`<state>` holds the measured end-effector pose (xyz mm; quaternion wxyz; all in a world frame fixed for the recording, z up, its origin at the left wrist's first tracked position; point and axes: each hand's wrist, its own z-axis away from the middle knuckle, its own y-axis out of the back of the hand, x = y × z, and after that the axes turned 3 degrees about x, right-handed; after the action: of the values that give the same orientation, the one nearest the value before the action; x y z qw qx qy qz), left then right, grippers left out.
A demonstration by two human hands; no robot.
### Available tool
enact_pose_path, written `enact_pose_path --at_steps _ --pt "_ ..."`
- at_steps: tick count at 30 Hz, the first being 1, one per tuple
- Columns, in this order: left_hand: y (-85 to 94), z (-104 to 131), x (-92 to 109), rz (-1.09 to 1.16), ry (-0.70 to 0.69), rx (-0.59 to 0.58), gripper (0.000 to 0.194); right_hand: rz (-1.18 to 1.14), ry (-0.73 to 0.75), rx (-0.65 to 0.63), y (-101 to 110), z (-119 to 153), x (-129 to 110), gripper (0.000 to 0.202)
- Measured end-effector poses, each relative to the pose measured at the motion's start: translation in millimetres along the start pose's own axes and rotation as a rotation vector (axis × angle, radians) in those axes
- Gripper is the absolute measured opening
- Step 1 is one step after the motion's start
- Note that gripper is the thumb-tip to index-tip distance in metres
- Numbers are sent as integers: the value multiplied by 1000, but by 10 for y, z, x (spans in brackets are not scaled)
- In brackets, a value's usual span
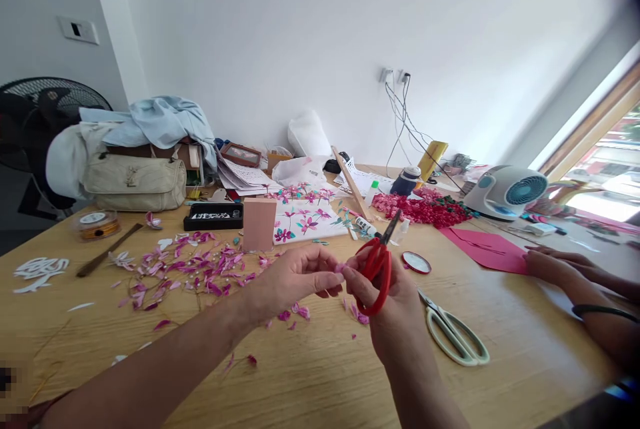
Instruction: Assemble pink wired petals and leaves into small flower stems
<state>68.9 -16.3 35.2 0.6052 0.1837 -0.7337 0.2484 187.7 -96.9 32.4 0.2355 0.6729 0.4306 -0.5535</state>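
My left hand [303, 272] is closed in a pinch on a small pink petal [340, 268]. My right hand [395, 302] meets it there, thumb and finger at the petal's other side. Red-handled scissors [384, 279] are held in my right hand, their dark blades pointing up and away. Loose magenta petals [301, 311] lie on the wooden table [310, 376] beneath my hands. To the left spreads a bunch of pink petals and wire stems [200, 266]. Scissors with pale green handles [455, 336] lie right of my right hand.
Another person's hands [565, 266] rest by pink paper [487, 249] at the right. Behind my hands stand a tan block [259, 224], a black box [213, 216] and a sheet with finished flowers [315, 232]. A small white fan [507, 192] sits at the back right.
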Motion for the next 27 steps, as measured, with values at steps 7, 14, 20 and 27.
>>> enact_pose_path --at_steps 7,14,20,27 --pt "-97 9 0 45 -19 163 20 64 11 7 4 71 50 28" --pt "-49 39 120 78 -65 198 18 267 -42 -266 244 191 138 36" --pt "-52 41 121 158 -39 169 17 369 -55 -379 220 282 143 40" --pt "-59 51 97 160 -30 143 18 343 -81 -400 217 261 154 40"
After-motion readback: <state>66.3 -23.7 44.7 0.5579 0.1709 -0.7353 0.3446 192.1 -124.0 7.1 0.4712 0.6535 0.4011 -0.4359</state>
